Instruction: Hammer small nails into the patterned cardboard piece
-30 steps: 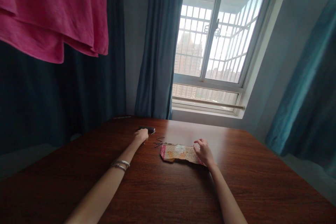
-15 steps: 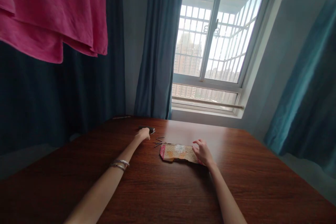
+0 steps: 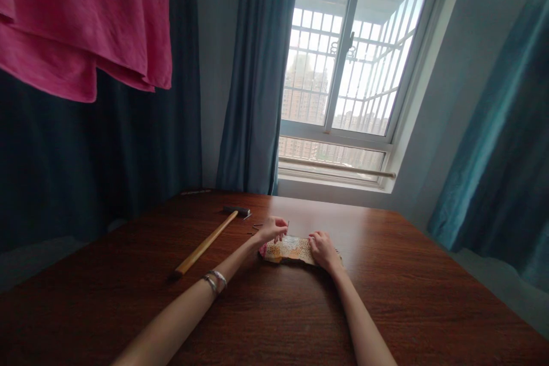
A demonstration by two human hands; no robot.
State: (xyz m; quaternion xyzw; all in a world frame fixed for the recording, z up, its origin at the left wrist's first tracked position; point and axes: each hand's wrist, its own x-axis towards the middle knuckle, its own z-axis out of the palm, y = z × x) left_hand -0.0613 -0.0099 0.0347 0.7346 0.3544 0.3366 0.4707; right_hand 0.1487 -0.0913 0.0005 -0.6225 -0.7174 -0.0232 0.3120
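My left hand (image 3: 273, 230) is closed in a pinch on a thin dark nail (image 3: 288, 225), which points upward above the far edge of a patterned board (image 3: 287, 250). The board is flat, with spotted cream and orange colouring, pink ends and an uneven near edge. My right hand (image 3: 323, 250) lies over the board's right part, fingers resting on its surface. A hammer (image 3: 207, 243) with a wooden handle and dark head lies left of my left hand. Several loose nails (image 3: 257, 225) lie between the hammer head and the board, partly hidden by my left hand.
Everything lies on a brown wooden table (image 3: 266, 320). Behind it stand a blue curtain (image 3: 249, 80) and a barred window (image 3: 338, 68). A pink cloth (image 3: 86, 23) hangs at upper left, and another curtain (image 3: 497, 126) is at the right.
My left hand has moved right from beside the hammer head to above the board, now with a nail in its fingers. My right hand has lowered onto the board. The hammer's handle is uncovered.
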